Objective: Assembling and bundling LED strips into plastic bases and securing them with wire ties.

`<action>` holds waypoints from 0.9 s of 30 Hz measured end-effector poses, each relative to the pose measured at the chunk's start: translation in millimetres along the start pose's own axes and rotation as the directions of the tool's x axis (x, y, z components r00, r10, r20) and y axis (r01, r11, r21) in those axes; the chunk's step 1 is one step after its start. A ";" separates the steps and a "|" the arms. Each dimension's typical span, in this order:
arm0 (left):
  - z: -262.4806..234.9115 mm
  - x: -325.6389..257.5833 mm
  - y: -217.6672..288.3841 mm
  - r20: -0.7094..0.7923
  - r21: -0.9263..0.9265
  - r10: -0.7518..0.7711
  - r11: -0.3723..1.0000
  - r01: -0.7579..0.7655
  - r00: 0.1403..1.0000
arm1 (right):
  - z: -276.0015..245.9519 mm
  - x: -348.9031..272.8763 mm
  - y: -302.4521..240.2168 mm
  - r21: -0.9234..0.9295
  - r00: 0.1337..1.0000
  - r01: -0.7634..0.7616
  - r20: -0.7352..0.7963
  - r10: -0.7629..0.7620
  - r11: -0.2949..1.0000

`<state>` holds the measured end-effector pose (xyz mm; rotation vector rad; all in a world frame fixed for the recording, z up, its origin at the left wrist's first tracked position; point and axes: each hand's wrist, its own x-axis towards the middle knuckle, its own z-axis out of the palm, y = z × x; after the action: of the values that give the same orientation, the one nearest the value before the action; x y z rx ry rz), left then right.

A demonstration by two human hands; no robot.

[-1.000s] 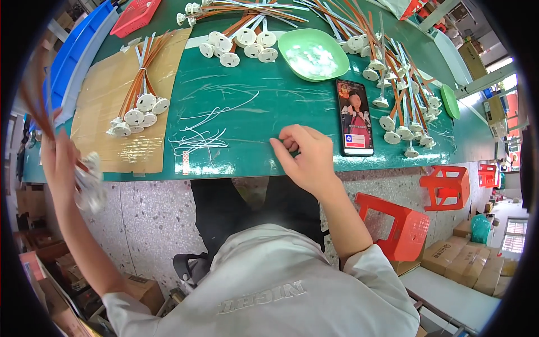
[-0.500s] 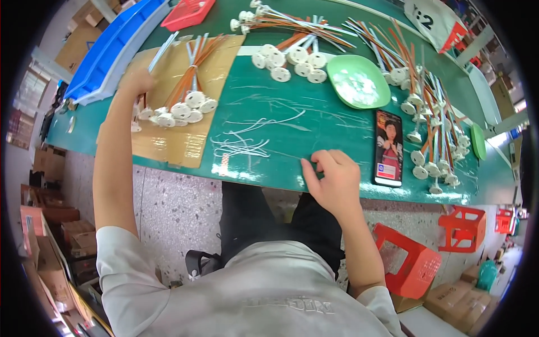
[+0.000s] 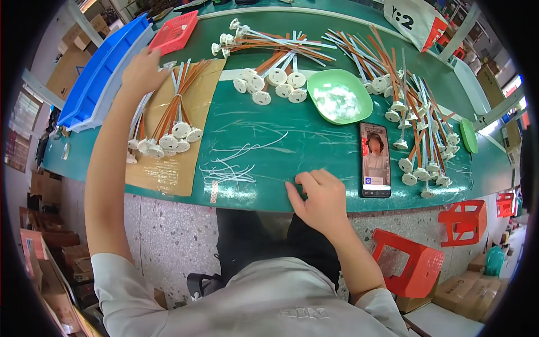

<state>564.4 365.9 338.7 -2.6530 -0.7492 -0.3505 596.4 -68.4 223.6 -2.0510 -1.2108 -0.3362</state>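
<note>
left hand (image 3: 143,70) spread, being laid on wired lamp-socket bundle (image 3: 168,121) atop cardboard sheet (image 3: 168,168) | right hand (image 3: 320,196) curled, being pressed on green table (image 3: 314,140) beside smartphone (image 3: 375,160)

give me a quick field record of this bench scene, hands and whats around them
left hand: reaching far over the cardboard sheet, at the top ends of a bundle of wired white sockets
right hand: resting on the near edge of the green table, fingers curled
between hands: loose white wires
right of right hand: phone, screen lit
behind: green bowl, more socket bundles, blue tray, red basket
</note>
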 end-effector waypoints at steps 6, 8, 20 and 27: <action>5.2 74.7 119.2 -0.164 0.000 0.347 0.936 -0.352 0.923 | 4.7 -0.7 -3.6 -0.084 1.000 0.003 -0.022 -0.005 0.996; 11.2 98.6 158.0 -0.089 0.031 0.368 0.930 -0.367 0.926 | 5.6 0.1 -4.0 -0.148 0.999 -0.006 -0.038 0.001 0.989; 93.6 183.4 217.9 0.131 -0.124 0.655 0.756 -0.643 0.744 | 11.8 4.6 -2.1 -0.150 0.998 -0.066 -0.030 0.062 0.987; 89.6 176.6 216.9 0.009 0.037 0.597 0.801 -0.597 0.802 | 10.0 7.2 -0.5 -0.133 0.996 -0.087 -0.026 0.084 0.987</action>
<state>840.8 309.9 256.5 -2.6733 0.1150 -0.1582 598.5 -56.6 220.7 -2.2017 -1.1104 -0.4057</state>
